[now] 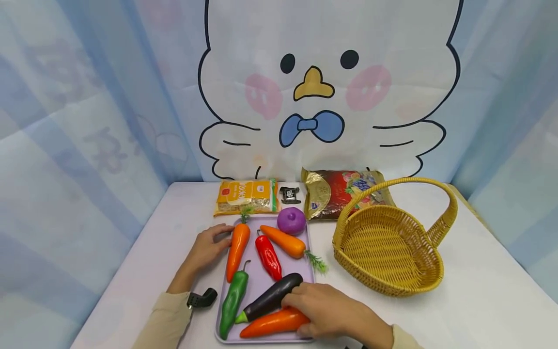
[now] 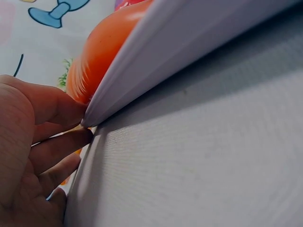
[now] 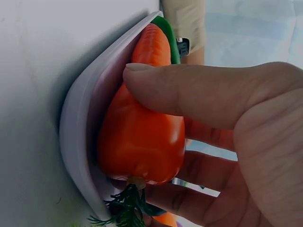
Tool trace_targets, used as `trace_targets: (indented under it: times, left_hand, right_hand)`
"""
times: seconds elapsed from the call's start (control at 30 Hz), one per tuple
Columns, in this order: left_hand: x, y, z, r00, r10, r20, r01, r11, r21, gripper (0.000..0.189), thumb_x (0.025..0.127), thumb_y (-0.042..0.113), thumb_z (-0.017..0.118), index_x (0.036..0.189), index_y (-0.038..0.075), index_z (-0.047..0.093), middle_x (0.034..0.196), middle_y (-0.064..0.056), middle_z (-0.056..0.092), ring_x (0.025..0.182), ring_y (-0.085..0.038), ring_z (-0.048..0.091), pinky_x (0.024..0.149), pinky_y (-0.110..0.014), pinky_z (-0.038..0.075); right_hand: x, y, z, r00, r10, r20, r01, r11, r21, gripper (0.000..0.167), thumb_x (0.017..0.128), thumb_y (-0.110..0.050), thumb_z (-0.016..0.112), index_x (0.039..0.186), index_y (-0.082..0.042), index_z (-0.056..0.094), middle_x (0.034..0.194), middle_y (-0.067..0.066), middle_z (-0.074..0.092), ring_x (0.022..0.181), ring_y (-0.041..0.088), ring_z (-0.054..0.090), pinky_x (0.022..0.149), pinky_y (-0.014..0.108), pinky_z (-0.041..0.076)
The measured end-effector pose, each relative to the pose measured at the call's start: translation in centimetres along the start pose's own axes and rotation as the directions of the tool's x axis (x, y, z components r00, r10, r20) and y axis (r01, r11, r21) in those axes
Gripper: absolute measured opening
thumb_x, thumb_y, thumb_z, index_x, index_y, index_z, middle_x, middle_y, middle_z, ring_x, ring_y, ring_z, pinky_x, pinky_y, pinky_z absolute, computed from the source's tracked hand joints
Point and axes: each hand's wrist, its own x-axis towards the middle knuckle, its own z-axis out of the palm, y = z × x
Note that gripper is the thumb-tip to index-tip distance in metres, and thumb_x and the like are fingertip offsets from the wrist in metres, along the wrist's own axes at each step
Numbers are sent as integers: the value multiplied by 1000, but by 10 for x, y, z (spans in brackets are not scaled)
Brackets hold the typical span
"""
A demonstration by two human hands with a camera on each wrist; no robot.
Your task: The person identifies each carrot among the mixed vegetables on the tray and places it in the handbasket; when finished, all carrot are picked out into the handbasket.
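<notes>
My left hand (image 1: 208,247) is at the left edge of a lilac tray (image 1: 261,341), beside an upright-lying carrot (image 1: 238,247). Its fingertips pinch the tray's rim (image 2: 124,78) in the left wrist view. Near the tray's front right, my right hand (image 1: 324,310) grips another carrot (image 1: 270,325), with the thumb (image 3: 175,90) across its side and the fingers round the far side. That carrot's leafy top (image 3: 127,205) shows below the hand in the right wrist view. An eggplant (image 1: 273,294) lies against the gripped carrot, partly behind the right fingers.
The tray also holds a green pepper (image 1: 233,300), a red pepper (image 1: 268,256), a third carrot (image 1: 283,241) and a purple onion (image 1: 291,221). A wicker basket (image 1: 385,288) stands right of it. Behind lie a yellow packet (image 1: 246,198), a small black item (image 1: 289,195) and a red-gold bag (image 1: 340,194).
</notes>
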Motion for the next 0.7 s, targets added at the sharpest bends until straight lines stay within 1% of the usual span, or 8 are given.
trace_targets:
  times: [0.13,0.37,0.53,0.7]
  left_hand:
    - [0,0,0,1000,-4,-7,4,1000,-9,40,95,18,62,135,11,65,151,-19,50,145,-42,38,119,-65,22]
    - [0,2,2,1000,-26,-10,26,1000,-8,41,96,19,61,135,12,65,152,-18,49,146,-42,37,119,-66,20]
    - [0,2,3,1000,-19,-14,19,1000,-9,40,96,19,61,135,12,66,152,-18,49,146,-42,37,119,-65,20]
    - [0,0,4,1000,-14,-22,14,1000,-5,40,96,19,61,135,13,66,152,-17,50,145,-41,38,119,-66,21]
  right_hand:
    - [2,0,0,1000,16,15,-16,1000,27,39,79,-30,83,116,-27,68,99,-16,60,86,2,51,83,26,51]
    - [3,0,-2,1000,8,29,-10,999,52,38,79,-30,83,114,-27,69,100,-16,61,86,1,52,82,26,51]
    - [3,1,-4,1000,10,20,-12,997,72,37,77,-28,83,112,-26,70,97,-17,60,84,2,51,79,24,49]
    - [7,-1,-12,1000,4,21,-6,997,71,37,73,-24,83,107,-25,70,93,-18,59,79,2,52,75,22,47]
